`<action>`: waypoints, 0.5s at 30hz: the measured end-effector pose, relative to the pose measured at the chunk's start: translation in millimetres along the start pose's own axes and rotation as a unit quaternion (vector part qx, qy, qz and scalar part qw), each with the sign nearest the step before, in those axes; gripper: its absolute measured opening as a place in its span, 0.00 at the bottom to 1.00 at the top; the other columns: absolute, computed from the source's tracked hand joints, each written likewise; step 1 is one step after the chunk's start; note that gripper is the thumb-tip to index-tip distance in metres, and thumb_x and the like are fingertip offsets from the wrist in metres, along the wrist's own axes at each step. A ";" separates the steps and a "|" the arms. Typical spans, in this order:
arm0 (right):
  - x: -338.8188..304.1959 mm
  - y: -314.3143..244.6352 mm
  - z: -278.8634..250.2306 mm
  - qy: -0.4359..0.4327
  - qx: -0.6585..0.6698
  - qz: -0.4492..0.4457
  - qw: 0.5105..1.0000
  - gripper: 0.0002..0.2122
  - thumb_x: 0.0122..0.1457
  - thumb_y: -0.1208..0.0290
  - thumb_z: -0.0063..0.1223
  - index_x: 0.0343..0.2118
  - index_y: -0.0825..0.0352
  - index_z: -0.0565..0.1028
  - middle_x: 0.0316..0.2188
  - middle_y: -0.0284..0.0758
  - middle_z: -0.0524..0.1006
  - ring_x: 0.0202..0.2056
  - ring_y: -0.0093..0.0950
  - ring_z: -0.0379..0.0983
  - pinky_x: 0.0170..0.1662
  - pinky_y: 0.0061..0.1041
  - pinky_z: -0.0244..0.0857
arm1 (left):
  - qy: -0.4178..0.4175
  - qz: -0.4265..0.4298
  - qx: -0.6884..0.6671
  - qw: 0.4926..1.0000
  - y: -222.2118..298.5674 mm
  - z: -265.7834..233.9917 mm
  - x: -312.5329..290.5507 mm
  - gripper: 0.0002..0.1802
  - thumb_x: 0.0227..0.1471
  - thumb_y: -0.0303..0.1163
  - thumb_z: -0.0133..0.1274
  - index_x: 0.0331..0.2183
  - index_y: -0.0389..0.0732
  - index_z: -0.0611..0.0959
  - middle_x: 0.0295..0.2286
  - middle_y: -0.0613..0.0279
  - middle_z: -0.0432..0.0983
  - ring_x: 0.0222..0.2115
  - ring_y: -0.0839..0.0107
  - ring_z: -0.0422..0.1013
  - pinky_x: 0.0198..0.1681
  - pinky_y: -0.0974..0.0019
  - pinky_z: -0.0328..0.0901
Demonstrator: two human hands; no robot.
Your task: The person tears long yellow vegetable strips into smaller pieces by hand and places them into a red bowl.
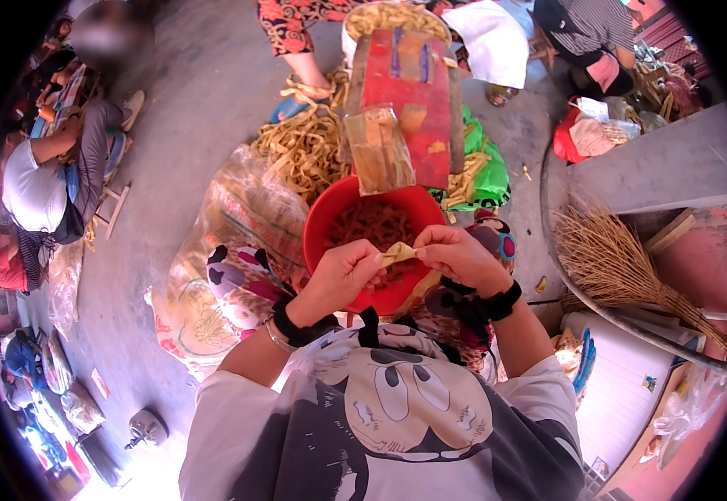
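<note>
Partly hidden by the left hand [348, 271] and right hand [465, 257], brown bits [372, 224] lie in a red tub [320, 213].
The tub is by a red bench's [380, 83] near edge; the floor [188, 92] is grey, and people [37, 188] sit around. Both hands pinch a yellow strip [397, 254], fingertips together on its ends, over the tub's right side.

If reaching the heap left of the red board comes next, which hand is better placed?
Left hand, probably: it is nearer the heap; the right hand is farther right. Both pinch the yellow strip.
</note>
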State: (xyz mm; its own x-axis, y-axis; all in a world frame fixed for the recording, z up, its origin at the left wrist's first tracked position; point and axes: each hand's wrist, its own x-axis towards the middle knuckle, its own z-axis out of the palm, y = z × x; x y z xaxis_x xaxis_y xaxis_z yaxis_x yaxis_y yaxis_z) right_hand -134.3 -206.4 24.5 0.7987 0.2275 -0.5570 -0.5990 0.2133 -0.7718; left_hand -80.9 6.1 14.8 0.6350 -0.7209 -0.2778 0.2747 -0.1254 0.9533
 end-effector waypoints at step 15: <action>14.1 -15.1 7.1 -0.048 -0.100 0.000 0.994 0.03 0.49 0.74 0.48 0.25 0.67 0.70 0.17 0.24 0.67 0.19 0.12 0.59 0.20 0.11 0.50 | -0.069 -0.155 -0.328 0.929 -9.9 -8.5 22.2 0.05 0.47 0.29 0.47 0.27 0.40 0.69 0.20 0.63 0.71 0.19 0.77 0.67 0.21 0.76 0.62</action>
State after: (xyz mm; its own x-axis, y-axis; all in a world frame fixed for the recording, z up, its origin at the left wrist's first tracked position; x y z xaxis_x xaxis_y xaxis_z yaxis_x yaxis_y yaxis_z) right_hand -114.4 -199.7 30.5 0.7840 0.3190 -0.5325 -0.5679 0.0224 -0.8228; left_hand -63.4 -2.9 -1.9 0.3653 -0.8058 -0.4661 0.8390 0.0680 0.5399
